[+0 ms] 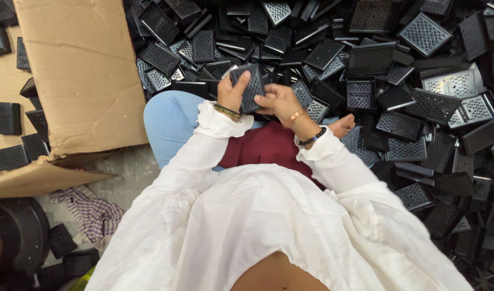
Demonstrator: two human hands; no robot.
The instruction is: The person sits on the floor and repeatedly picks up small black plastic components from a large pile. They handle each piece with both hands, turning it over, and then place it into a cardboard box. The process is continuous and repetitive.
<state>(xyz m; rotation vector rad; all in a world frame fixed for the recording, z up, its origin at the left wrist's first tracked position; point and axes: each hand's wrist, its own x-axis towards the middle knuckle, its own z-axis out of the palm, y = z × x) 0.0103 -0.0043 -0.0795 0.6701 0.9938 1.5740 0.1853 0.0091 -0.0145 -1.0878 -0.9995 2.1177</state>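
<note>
Two hands grip one black perforated panel [251, 86]: left hand [232, 91] closed around it, right hand [277, 101] pinching its edge.

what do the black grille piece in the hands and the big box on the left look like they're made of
Grille piece: probably moulded black plastic with a matte finish and an even grid of holes. Box: brown corrugated cardboard, dull and creased, with a torn-looking flap edge.
</note>
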